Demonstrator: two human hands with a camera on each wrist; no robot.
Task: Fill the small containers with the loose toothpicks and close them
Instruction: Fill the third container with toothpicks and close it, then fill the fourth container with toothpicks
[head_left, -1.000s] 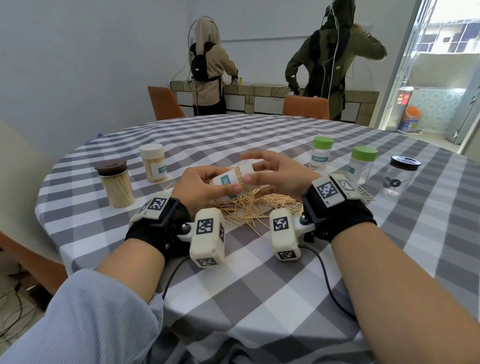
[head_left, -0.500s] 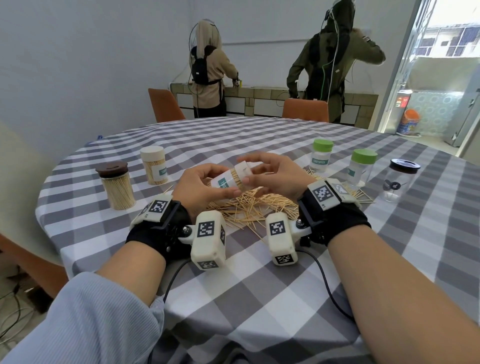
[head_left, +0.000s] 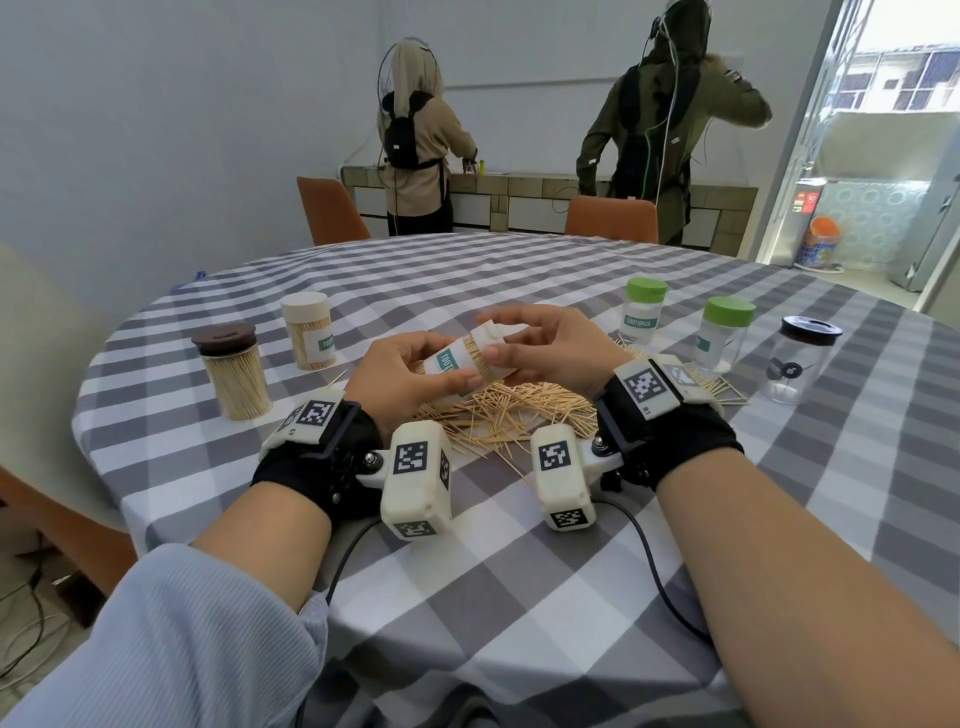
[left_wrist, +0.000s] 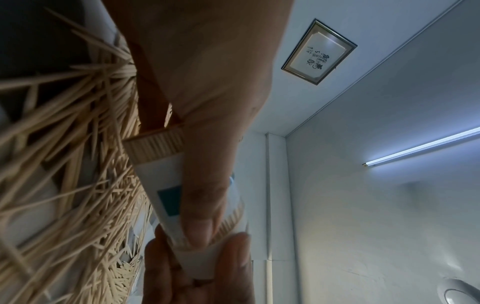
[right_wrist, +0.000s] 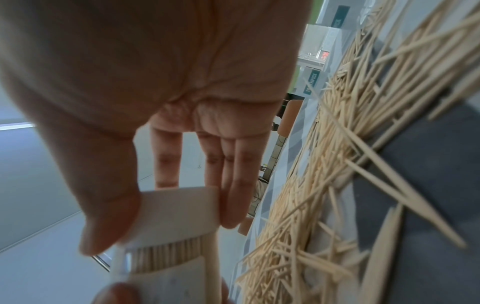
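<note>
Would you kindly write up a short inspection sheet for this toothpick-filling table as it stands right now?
Surface: round table under a grey-and-white checked cloth.
Job's things: held container, full of toothpicks, tilted, white cap at its mouth; loose toothpicks piled beneath; brown-lidded jar and cream-lidded jar full, closed; two green-capped containers and black-lidded jar look empty.
Clutter: nothing seen.
Grippers: left hand grips the container; right hand pinches the cap.
Cables: black leads run from the wrist cameras.
Surroundings: two people at a back counter, orange chairs.
</note>
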